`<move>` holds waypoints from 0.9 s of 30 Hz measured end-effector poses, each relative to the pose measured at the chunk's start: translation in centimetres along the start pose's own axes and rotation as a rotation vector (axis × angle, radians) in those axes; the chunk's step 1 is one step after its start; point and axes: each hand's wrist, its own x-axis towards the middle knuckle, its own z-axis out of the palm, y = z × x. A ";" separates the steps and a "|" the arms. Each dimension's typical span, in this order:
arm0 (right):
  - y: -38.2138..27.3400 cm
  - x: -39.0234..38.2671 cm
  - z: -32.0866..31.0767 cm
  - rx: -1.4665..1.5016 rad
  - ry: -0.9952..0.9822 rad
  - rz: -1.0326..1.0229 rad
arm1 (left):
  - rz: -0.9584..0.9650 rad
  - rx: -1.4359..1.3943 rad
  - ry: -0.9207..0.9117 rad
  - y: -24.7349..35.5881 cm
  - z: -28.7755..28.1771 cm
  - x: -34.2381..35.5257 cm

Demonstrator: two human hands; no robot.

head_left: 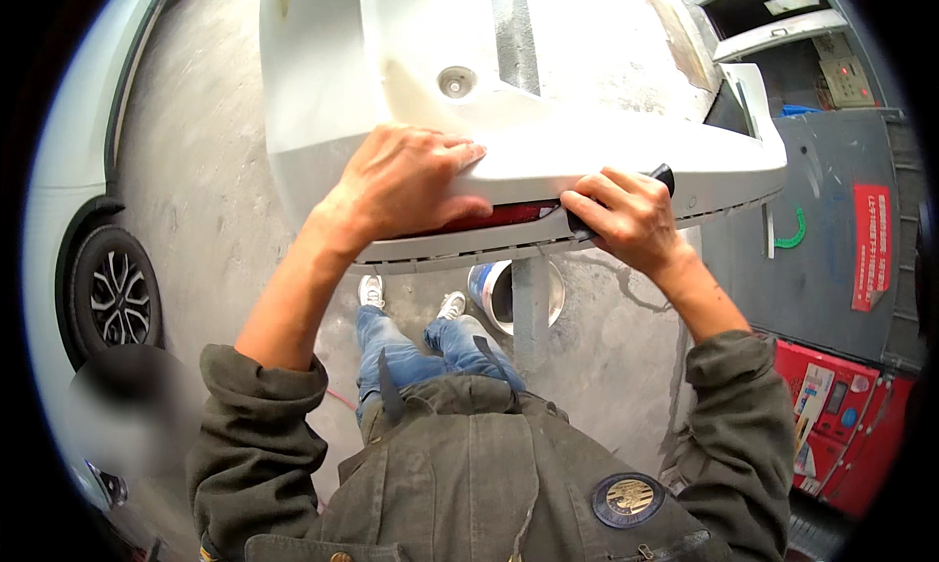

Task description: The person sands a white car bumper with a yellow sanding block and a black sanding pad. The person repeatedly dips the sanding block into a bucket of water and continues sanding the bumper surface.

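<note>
A white car bumper (606, 136) lies across in front of me, with a long red reflector (514, 215) set in a slot along its near edge. My left hand (406, 176) rests on the bumper, fingers on its upper face and thumb stretched over the reflector; thumb and fingers are apart. At the reflector's right end, my right hand (621, 215) is closed around a black tool (665, 179). One end of the tool sticks out past the knuckles, and its other end is at the slot. Most of the tool is hidden by the hand.
Beneath the bumper are a grey stand post (531, 313) and a bucket (501, 293) near my feet. A light-coloured car with a black wheel (115, 286) stands at left. To the right are a grey cabinet (831, 259) and a red machine (831, 405).
</note>
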 end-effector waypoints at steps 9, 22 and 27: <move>0.6 2.4 1.9 -0.029 0.022 -0.308 | -0.237 -0.028 -0.121 1.6 -0.8 1.2; -1.8 3.5 1.6 -0.014 -0.041 -0.151 | -0.023 0.065 -0.306 -0.8 -1.4 3.4; -5.6 6.0 4.2 0.004 0.064 -0.071 | 0.230 0.041 -0.192 -3.3 -1.0 2.9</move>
